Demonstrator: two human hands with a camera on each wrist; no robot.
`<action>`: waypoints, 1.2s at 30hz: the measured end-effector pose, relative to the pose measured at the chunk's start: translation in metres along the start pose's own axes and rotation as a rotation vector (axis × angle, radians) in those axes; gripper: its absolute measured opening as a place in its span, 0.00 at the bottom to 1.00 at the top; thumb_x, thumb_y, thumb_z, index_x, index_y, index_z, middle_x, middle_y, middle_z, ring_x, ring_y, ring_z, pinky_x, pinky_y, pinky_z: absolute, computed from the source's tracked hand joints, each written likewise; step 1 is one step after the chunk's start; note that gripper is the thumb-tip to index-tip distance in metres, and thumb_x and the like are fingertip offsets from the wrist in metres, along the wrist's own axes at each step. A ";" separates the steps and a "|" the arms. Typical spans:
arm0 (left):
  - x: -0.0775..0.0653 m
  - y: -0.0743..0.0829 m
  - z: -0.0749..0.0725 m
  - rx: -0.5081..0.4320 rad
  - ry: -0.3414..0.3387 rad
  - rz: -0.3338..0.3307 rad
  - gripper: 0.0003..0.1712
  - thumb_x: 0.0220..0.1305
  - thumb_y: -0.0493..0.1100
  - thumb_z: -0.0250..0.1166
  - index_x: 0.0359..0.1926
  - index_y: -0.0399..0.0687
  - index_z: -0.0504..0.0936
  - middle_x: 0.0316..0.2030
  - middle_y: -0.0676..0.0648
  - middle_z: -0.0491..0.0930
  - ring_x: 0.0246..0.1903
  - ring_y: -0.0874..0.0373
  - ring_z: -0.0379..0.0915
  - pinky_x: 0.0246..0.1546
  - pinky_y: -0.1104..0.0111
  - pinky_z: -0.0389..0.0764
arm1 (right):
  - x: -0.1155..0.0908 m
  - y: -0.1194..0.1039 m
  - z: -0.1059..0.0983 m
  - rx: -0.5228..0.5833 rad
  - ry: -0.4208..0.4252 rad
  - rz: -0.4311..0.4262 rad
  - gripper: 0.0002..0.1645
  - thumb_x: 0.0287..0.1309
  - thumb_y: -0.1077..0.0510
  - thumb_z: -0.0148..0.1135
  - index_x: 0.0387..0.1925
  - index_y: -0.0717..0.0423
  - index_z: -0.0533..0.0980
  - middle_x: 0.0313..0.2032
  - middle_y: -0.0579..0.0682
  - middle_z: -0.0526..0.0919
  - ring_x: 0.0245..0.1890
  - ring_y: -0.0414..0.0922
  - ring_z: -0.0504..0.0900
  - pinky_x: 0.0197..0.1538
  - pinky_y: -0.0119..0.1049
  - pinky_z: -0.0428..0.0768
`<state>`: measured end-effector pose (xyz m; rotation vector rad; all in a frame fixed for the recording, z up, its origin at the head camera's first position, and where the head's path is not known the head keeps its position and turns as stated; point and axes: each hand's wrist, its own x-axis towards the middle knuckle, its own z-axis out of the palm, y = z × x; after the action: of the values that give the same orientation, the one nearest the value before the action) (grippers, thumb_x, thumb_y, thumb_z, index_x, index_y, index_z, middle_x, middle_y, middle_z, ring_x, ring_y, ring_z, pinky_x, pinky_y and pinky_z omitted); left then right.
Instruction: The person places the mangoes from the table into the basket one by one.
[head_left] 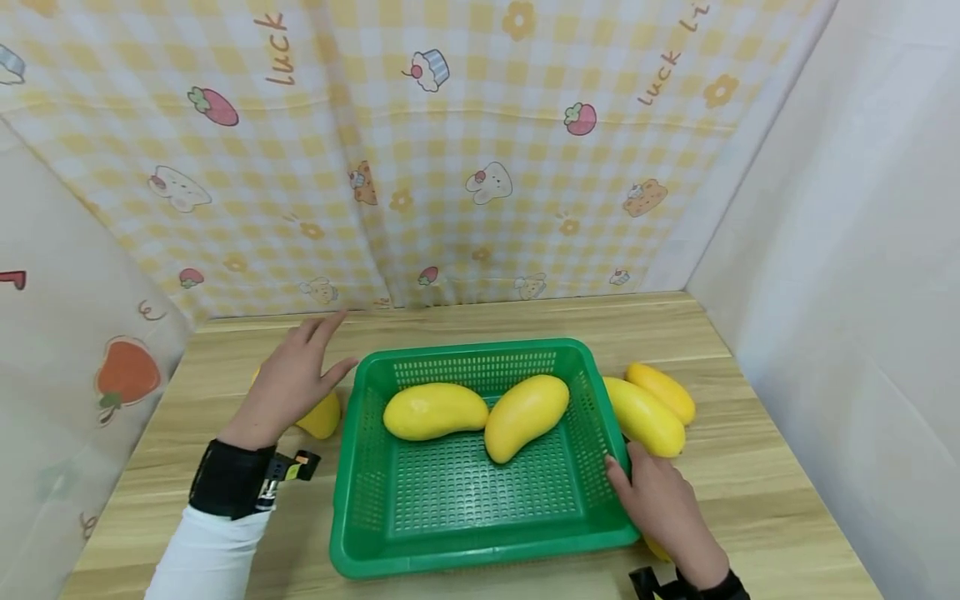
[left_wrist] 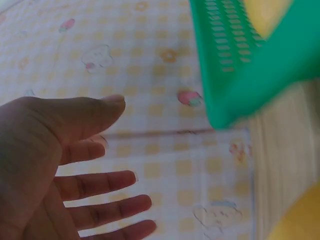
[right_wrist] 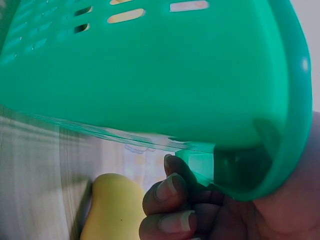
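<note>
A green plastic basket (head_left: 480, 546) sits in the middle of the table, with two yellow mangoes (head_left: 435, 411) inside, their ends nearly meeting. My right hand (head_left: 667, 500) grips the basket's right side, thumb at the rim. In the right wrist view, its curled fingers (right_wrist: 170, 192) reach under the green rim (right_wrist: 300, 100). To the left of the basket, my left hand (head_left: 288, 379) is spread with fingers extended and holds nothing. Beneath that hand lies another mango (head_left: 322, 417), partly hidden by it. The left wrist view shows the fingers (left_wrist: 105, 184) apart from the basket (left_wrist: 250, 95).
Two more mangoes (head_left: 647, 419) lie against each other right of the basket. A piece of yellow fruit (head_left: 657, 547) peeks out below the right hand. A checked cloth (head_left: 450, 167) hangs behind the wooden table (head_left: 757, 467), and white sheets (head_left: 847, 250) stand at both sides.
</note>
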<state>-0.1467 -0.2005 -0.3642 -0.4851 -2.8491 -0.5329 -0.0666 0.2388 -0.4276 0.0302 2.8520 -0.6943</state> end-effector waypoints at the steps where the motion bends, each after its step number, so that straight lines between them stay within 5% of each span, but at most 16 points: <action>1: -0.003 -0.003 -0.001 0.002 -0.013 -0.008 0.37 0.65 0.43 0.64 0.69 0.34 0.59 0.57 0.28 0.65 0.53 0.32 0.64 0.44 0.43 0.71 | 0.000 0.000 0.000 -0.001 0.002 0.000 0.15 0.67 0.52 0.52 0.37 0.63 0.70 0.19 0.49 0.66 0.19 0.43 0.68 0.22 0.36 0.67; 14: -0.026 -0.059 0.013 -0.047 -0.159 -0.130 0.39 0.64 0.46 0.64 0.67 0.30 0.59 0.59 0.25 0.61 0.57 0.28 0.57 0.51 0.38 0.63 | 0.000 0.001 -0.001 -0.014 0.008 -0.013 0.16 0.67 0.52 0.52 0.37 0.64 0.69 0.19 0.49 0.66 0.18 0.44 0.67 0.21 0.36 0.66; 28: -0.046 -0.108 0.025 0.054 -0.163 -0.006 0.52 0.39 0.34 0.79 0.66 0.36 0.63 0.62 0.27 0.59 0.60 0.27 0.51 0.58 0.37 0.53 | 0.000 0.002 -0.002 -0.014 0.017 -0.008 0.16 0.67 0.52 0.52 0.38 0.64 0.70 0.18 0.49 0.65 0.18 0.44 0.67 0.21 0.36 0.66; 36: -0.048 -0.115 0.036 0.086 -0.236 0.034 0.51 0.43 0.39 0.78 0.68 0.43 0.61 0.66 0.28 0.50 0.65 0.27 0.40 0.59 0.33 0.41 | 0.000 0.002 0.000 0.016 0.004 -0.003 0.16 0.67 0.52 0.52 0.38 0.63 0.70 0.19 0.49 0.66 0.18 0.43 0.68 0.21 0.36 0.67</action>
<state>-0.1480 -0.3018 -0.4453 -0.6168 -3.0648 -0.3665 -0.0663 0.2404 -0.4278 0.0292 2.8515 -0.7185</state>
